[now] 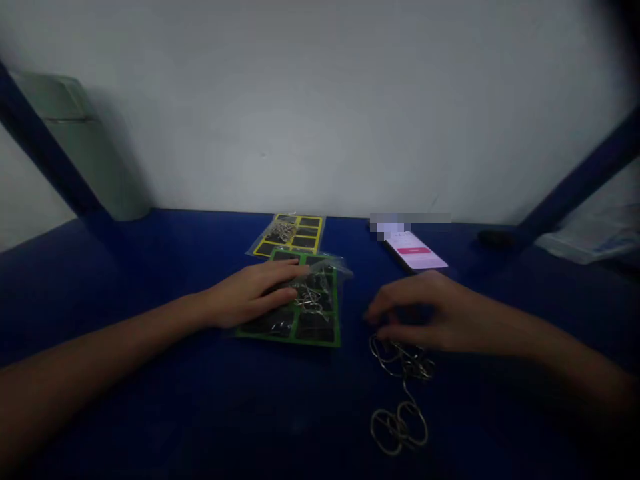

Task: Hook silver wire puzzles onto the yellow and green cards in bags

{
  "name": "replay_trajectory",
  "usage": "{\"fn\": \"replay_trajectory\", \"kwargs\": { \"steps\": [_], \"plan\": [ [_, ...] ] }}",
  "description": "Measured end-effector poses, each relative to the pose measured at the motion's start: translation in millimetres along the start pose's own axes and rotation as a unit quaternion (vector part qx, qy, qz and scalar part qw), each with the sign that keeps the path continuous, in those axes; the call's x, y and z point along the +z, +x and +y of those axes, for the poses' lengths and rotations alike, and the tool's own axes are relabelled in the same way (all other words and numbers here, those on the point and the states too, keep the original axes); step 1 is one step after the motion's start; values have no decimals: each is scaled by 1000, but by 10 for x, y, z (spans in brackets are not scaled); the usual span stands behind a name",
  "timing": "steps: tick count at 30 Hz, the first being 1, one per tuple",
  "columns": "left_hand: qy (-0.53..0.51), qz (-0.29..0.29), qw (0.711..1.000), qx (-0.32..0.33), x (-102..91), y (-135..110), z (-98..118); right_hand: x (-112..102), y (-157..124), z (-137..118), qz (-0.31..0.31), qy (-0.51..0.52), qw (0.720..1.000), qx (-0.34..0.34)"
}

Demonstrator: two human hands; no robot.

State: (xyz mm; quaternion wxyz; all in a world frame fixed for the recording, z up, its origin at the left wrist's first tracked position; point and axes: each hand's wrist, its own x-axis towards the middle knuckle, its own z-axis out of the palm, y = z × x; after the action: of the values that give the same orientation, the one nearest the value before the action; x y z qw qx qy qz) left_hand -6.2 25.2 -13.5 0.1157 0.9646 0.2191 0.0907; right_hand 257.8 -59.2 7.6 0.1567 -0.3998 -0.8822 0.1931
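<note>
My left hand (255, 293) lies flat, fingers stretched, on a clear plastic bag holding a green card (313, 330) with black squares and metal wire pieces. My right hand (425, 310) hovers with curled fingers just above a tangle of metal wire puzzle rings (403, 360) on the blue table; whether the fingertips grip a wire is unclear. A second set of linked wire rings (399, 427) lies nearer to me. Behind the green card sits a yellow card (293, 235) in a bag, with wire pieces on it.
A phone (415, 252) with a lit pink-and-white screen lies at the back right of the blue table (175, 373). A pale green container (83, 143) stands at the back left. Blue frame bars (575, 183) slant at both sides. A white wall is behind.
</note>
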Motion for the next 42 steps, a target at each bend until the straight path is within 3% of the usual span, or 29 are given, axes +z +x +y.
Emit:
{"fn": "replay_trajectory", "kwargs": {
  "steps": [4, 8, 14, 17, 21, 24, 30, 35, 39, 42],
  "plan": [
    [5, -4, 1000, 1, -13, 6, 13, -78, -32, -25, -99, 22, 994, 44],
    [12, 2, 1000, 15, -21, 3, 9, -60, -1, -37, -107, 60, 990, 72],
    [15, -1, 1000, 15, -22, -1, 8, 43, 66, -18, -49, 152, 980, 119],
    [12, -2, 1000, 11, -25, 5, 14, 55, 76, 8, 27, 196, 971, 135],
    [14, -4, 1000, 11, -28, 10, 16, 31, 76, 4, 151, 177, 962, 145],
    [15, -5, 1000, 13, -26, 6, 13, 25, 82, -18, 205, 202, 947, 146],
    [14, -2, 1000, 11, -27, -2, 15, 24, 92, 1, 176, 221, 946, 160],
    [8, -6, 1000, 4, -29, -3, 12, 32, 99, 72, 195, 236, 937, 170],
    [11, -6, 1000, 6, -29, -3, 11, 46, 103, 101, 136, 217, 948, 189],
    [12, -6, 1000, 6, -32, -4, 18, 22, 89, 108, 162, 190, 951, 180]
  ]
}}
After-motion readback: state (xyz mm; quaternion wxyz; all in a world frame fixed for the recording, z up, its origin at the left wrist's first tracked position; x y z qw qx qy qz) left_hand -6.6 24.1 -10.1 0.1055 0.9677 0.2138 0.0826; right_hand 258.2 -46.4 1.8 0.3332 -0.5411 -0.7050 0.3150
